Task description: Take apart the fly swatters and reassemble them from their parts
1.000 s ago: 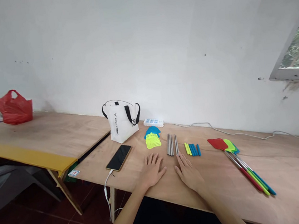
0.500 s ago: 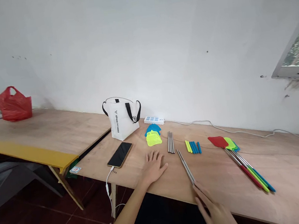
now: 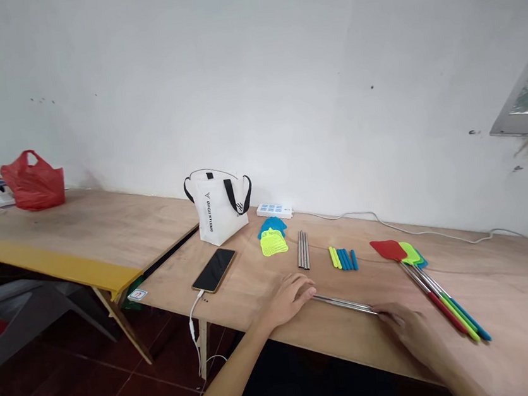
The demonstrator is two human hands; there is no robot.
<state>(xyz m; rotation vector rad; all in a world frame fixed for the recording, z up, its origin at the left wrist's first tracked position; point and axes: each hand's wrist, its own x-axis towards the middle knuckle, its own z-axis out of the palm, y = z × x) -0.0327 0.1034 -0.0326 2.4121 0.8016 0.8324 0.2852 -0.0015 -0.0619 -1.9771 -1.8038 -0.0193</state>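
Observation:
Thin metal rods [image 3: 345,304] lie slantwise just above the table's front part, held at their right end by my right hand [image 3: 405,328], whose fingers are closed round them. My left hand [image 3: 288,300] rests on the table with its fingers loosely bent and apart, the thumb tip at the rods' left end. Behind it is a bundle of similar metal rods [image 3: 303,250]. Yellow handle grips [image 3: 334,257] and blue handle grips [image 3: 347,259] lie in a row to the right. A yellow fly swatter head [image 3: 273,242] overlaps blue swatter heads [image 3: 271,226].
Assembled fly swatters [image 3: 434,293] in red, yellow-green and blue lie at the right. A phone [image 3: 214,270] on a charging cable, a white bag [image 3: 220,212] and a power strip [image 3: 274,210] are at the left and back. A red plastic bag [image 3: 36,181] stands on the neighbouring table.
The rods have swung from pointing away from me to lying nearly crosswise. My right hand has moved right and forward; my left hand has shifted right to their end, its fingers more bent.

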